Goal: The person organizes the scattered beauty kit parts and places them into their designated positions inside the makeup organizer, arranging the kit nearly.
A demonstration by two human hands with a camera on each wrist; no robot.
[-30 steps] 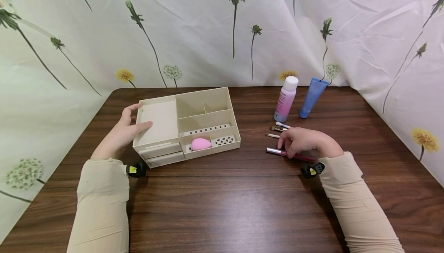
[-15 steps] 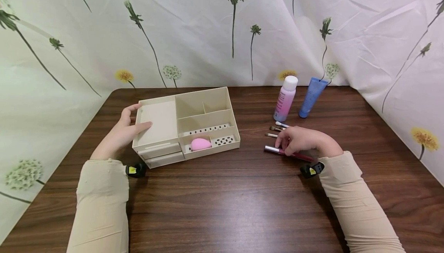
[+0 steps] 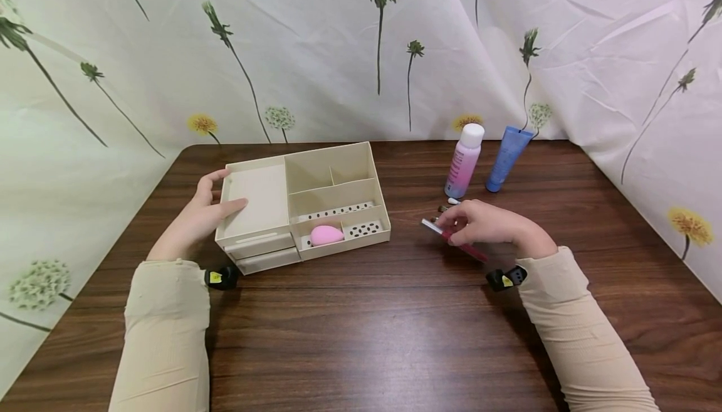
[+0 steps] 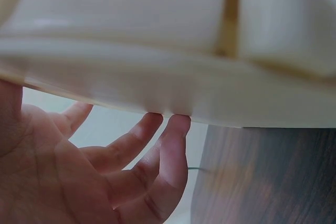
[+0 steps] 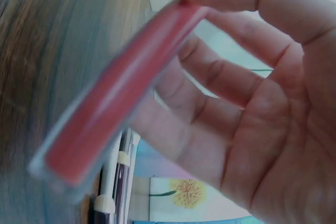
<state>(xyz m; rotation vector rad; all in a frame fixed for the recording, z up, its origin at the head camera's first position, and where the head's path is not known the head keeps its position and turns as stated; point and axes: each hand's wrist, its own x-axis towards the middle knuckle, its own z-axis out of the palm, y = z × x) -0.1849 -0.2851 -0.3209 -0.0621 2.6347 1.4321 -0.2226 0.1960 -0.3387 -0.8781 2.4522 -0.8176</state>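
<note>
A red lip gloss tube with a silver cap is pinched between the thumb and fingers of my right hand. It tilts above the table, cap end toward the organizer; the right wrist view shows its clear, red-filled body. Behind that hand lie several makeup brushes, mostly hidden in the head view. My left hand grips the left edge of a cream makeup organizer, thumb over the top tray and fingertips against the side wall. A pink makeup sponge lies in the organizer's front compartment.
Behind the right hand stand a pink-and-white bottle and a blue tube. Two drawers form the organizer's front left. A flowered cloth hangs beyond the back edge of the brown table.
My right hand has lifted the lip gloss off the table, shifting it slightly left and swinging its cap end up and away. The left hand and organizer have stayed put.
</note>
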